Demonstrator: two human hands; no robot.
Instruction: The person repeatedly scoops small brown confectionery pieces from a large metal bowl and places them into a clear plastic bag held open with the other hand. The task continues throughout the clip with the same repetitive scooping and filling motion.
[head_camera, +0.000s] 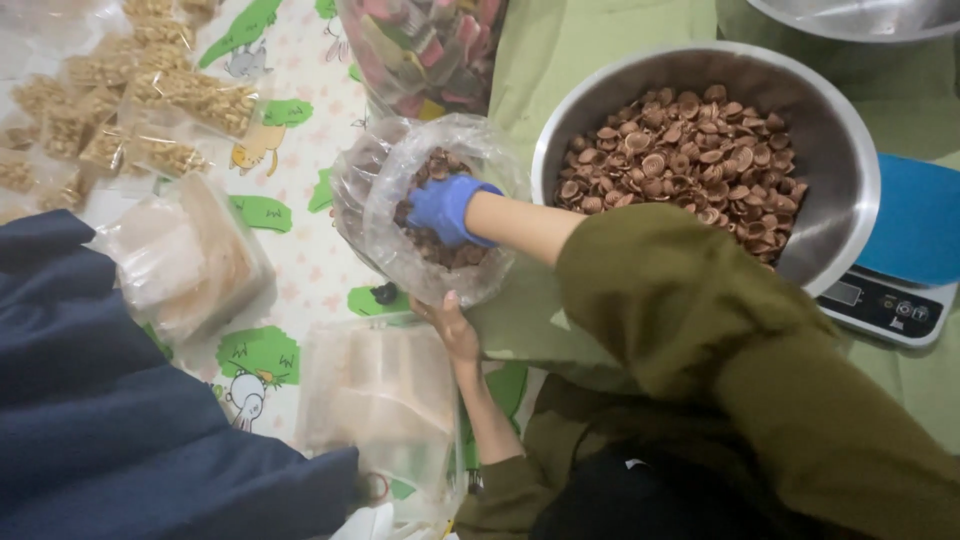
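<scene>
My right hand (446, 208), in a blue glove, reaches into a clear plastic bag (392, 165) partly filled with brown shell-shaped snack pieces (452, 255). Its fingers curl down among the pieces. My bare left hand (450, 325) grips the near lower edge of the bag and holds it up. Just right of the bag stands a large steel bowl (835, 175) holding a heap of the same brown pieces (690, 150). Both my arms wear olive sleeves.
A blue digital scale (905, 265) sits right of the bowl, with a second steel bowl (860, 15) behind it. Stacks of empty clear bags (190, 255) (380, 395) lie on the patterned mat. Filled snack packets (150, 110) are at top left, dark blue cloth (110, 400) at bottom left.
</scene>
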